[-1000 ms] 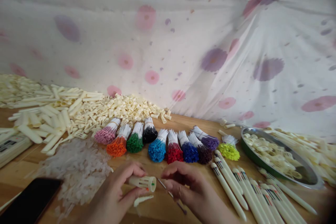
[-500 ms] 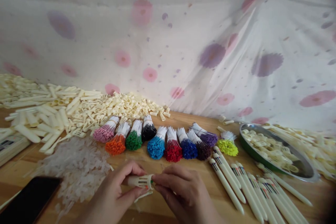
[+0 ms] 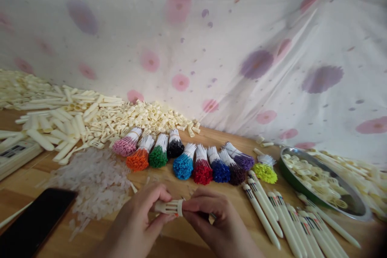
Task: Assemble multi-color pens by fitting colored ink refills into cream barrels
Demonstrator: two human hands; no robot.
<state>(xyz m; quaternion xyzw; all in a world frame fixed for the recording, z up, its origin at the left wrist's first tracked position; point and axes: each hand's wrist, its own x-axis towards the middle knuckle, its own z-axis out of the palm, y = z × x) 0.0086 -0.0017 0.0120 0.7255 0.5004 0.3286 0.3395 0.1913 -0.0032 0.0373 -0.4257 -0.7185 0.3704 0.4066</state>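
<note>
My left hand (image 3: 139,221) grips a short cream slotted pen barrel (image 3: 169,207) low in the middle of the view. My right hand (image 3: 216,221) is pinched against the barrel's right end; what its fingers hold is hidden. Behind my hands lies a row of refill bundles with coloured tips: pink (image 3: 125,146), orange (image 3: 137,160), green (image 3: 157,156), black (image 3: 174,148), light blue (image 3: 182,166), red (image 3: 202,172), dark blue (image 3: 220,171), purple (image 3: 242,161) and yellow-green (image 3: 265,172).
Finished white pens (image 3: 272,217) lie in a row at the right, beside a metal bowl (image 3: 356,207) of cream parts. Heaps of cream barrels (image 3: 60,125) and slotted pieces (image 3: 151,119) fill the left back. A pile of clear bits (image 3: 93,179), a black phone (image 3: 33,225) and a flowered cloth (image 3: 211,48) are around.
My right hand has moved left from a gap to the barrel's end, and the thin refill seen in it earlier is no longer visible. The view shifted slightly.
</note>
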